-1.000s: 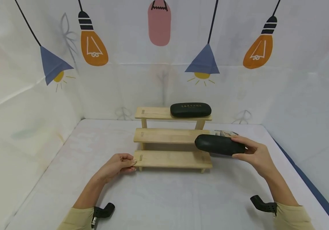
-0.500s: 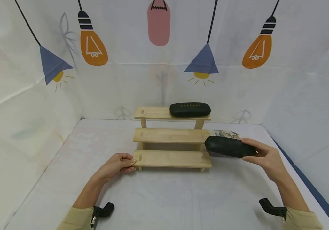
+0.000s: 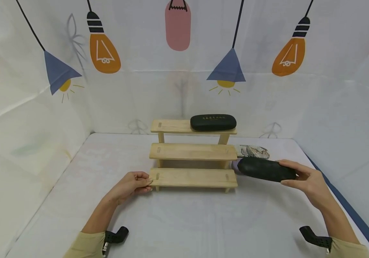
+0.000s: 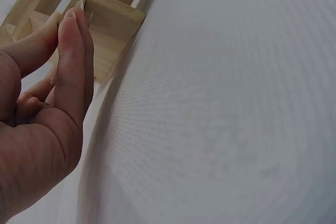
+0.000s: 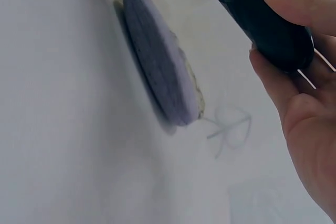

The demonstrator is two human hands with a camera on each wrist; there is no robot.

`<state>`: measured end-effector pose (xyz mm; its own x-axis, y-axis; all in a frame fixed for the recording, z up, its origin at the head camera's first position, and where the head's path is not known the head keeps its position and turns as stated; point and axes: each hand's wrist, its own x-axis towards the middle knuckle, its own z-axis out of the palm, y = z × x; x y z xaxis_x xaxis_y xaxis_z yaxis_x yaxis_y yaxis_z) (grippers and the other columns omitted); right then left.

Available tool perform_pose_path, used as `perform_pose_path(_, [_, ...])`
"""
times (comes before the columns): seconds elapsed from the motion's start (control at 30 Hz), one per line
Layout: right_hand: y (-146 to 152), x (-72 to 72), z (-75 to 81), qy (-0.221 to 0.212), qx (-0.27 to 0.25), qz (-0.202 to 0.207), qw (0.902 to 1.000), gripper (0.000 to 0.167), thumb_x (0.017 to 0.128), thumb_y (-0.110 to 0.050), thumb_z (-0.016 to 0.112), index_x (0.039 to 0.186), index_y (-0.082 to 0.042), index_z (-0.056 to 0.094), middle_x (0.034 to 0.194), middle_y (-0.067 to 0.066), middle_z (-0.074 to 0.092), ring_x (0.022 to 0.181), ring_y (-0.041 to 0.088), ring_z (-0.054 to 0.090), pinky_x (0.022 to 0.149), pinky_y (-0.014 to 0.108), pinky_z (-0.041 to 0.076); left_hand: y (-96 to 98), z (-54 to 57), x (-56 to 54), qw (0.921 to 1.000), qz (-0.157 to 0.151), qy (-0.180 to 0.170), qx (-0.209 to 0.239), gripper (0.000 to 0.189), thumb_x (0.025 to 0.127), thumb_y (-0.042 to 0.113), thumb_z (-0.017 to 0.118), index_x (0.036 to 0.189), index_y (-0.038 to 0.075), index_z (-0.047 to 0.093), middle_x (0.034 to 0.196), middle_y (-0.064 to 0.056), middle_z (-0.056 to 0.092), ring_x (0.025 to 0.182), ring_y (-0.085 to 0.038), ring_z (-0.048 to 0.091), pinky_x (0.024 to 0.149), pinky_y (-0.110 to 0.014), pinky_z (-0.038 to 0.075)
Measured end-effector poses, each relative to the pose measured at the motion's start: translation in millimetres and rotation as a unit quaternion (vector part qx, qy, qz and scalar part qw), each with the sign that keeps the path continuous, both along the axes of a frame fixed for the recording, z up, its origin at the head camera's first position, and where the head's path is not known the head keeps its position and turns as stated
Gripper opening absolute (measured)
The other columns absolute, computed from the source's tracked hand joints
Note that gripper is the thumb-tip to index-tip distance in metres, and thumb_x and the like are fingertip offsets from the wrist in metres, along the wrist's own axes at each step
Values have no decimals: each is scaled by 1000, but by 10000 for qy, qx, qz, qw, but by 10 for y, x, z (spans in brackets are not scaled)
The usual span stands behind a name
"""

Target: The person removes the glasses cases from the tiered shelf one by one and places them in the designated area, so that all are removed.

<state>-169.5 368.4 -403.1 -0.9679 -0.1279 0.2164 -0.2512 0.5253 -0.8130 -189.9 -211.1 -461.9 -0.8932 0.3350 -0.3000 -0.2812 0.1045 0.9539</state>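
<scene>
A light wooden three-step display stand [image 3: 193, 152] stands on the table. My left hand [image 3: 135, 186] pinches the left end of its lowest plank between thumb and fingers; in the left wrist view those fingertips [image 4: 72, 30] are right at the wood. On the right, my right hand [image 3: 307, 181] grips one end of a dark glasses case [image 3: 266, 170], raised above the table and pointing toward the stand. A second dark glasses case [image 3: 213, 122], with gold lettering, lies on the right half of the top plank. Nothing lies on the two lower planks.
Behind the held case, a patterned oblong case [image 3: 252, 151] lies right of the stand. Beside it is a lilac oblong case [image 5: 157, 59], mostly hidden in the head view. A printed white cloth wall [image 3: 184, 93] rises behind the table [image 3: 184, 222].
My right hand has moved right and toward me with the glasses case, away from the stand, uncovering more of the patterned case and some lilac. My left hand has stayed on the stand.
</scene>
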Motion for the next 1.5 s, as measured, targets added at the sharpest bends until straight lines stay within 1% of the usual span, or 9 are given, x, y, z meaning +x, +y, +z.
perform_pose_path(0.13, [56,31,-42,-170,357,-90,9992,55,85,-7,77,137,-10,59,135,-8,60,107,-7,56,74,16,57,5,-4,-5,10000,8,3,0,31,97,13,65,114,-10,53,90,-5,67,78,-8,70,71,-17,60])
perform_pose_path(0.3, [140,45,-159,-347,506,-1,9981,54,86,-10,76,137,-9,59,132,-19,59,110,-10,50,75,15,55,3,-5,-4,10000,-14,-6,5,33,97,13,64,116,-11,52,91,-5,67,79,-8,70,72,-17,60])
perform_pose_path(0.37, [156,42,-202,-376,543,19,9978,53,86,-11,77,136,-9,59,132,-20,59,112,-11,48,75,14,54,1,1,1,10000,-20,0,27,33,98,13,64,117,-12,51,92,-6,67,80,-8,70,72,-17,60])
perform_pose_path(0.5, [153,32,-254,-366,625,33,9974,54,85,-13,78,135,-8,60,135,-12,61,114,-13,46,77,11,52,-2,12,14,10000,-25,12,68,34,98,13,63,117,-12,50,93,-7,66,80,-8,70,72,-17,60])
perform_pose_path(0.67, [148,35,-299,-392,636,26,9972,54,83,-13,79,134,-8,61,132,-19,60,114,-17,44,78,9,50,6,20,18,9999,-47,23,100,33,97,13,64,116,-11,51,92,-6,66,80,-8,70,72,-17,60])
perform_pose_path(1.0, [121,26,-414,-556,382,264,9974,53,83,-10,78,133,-5,60,124,-30,57,109,-12,52,73,17,55,-5,-1,1,10000,-27,30,7,30,97,11,64,114,-11,53,91,-5,67,80,-7,70,72,-16,60])
perform_pose_path(1.27, [112,15,-454,-598,449,227,9969,54,84,-13,79,134,-7,60,128,-25,57,113,-16,47,77,13,53,8,17,11,10000,-2,82,23,33,96,12,66,114,-12,53,90,-5,68,79,-8,70,71,-17,60])
perform_pose_path(1.43, [118,-2,-502,-664,462,282,9963,55,84,-15,79,134,-7,60,132,-20,59,115,-21,43,79,13,52,13,36,26,9999,-38,87,47,33,96,13,65,114,-12,53,90,-5,68,78,-8,70,71,-17,60])
perform_pose_path(1.5, [115,-4,-524,-670,426,300,9964,56,83,-15,80,135,-7,59,134,-14,59,114,-20,45,78,14,53,11,37,28,9999,-41,88,40,33,96,13,66,114,-13,53,89,-5,68,78,-8,70,71,-17,60])
